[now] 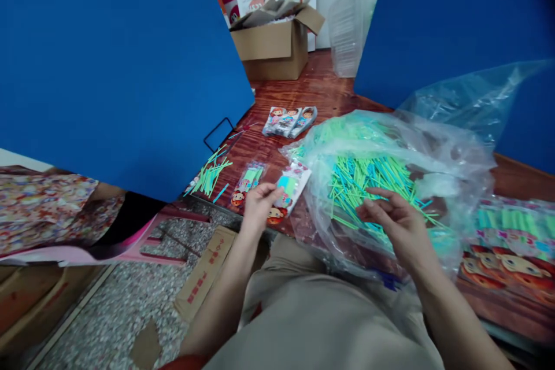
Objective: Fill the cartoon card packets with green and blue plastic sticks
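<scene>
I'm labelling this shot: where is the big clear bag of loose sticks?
In the head view, the clear bag sits right of centre on the table, with the right hand over it and filled packets just to its right.

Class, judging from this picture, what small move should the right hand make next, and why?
Probably pinch a few thin green and blue sticks with the right hand: it hovers over them, loose in a clear plastic bag, with none clearly held, while the left hand holds a small printed plastic packet.

a printed packet slants beside bagged green and blue sticks.
</scene>
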Motion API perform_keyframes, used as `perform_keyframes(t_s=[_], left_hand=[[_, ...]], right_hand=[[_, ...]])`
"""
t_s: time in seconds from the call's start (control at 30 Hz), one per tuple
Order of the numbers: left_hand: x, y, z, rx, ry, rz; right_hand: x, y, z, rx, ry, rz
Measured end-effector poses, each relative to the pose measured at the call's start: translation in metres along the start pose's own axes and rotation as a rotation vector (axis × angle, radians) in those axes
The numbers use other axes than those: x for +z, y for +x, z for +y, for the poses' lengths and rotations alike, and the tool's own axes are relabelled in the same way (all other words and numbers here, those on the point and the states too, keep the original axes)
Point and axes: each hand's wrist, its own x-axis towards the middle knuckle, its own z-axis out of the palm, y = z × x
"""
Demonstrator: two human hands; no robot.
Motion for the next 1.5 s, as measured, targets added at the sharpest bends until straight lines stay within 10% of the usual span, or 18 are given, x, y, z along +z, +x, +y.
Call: perform_keyframes(t_s=[0.23,0.67,1.0,1.27,1.5], left_hand=[[-0.084,0.075,-0.001,0.039,0.588,0.244],[-0.106,0.081,0.009,0.167,0.979,0.525],[0.002,0.061,-0.013,0.347,1.007,-0.090],[0.023,0.077,-0.035,0.068,0.996,0.011],[0.020,0.069,-0.052,0.151,0.910,0.134]], right_hand=[[0.007,0.000,0.016,-0.193,-0.376,-0.099],[-0.006,-0.003,0.033,-0.458,-0.770,-0.021],[0.006,-0.007,0.024,-0.576,-0.773,-0.026],[-0.014,-0.016,0.038,-0.590,-0.776,0.024],[-0.019,-0.017,0.062,-0.550,-0.719,0.132]])
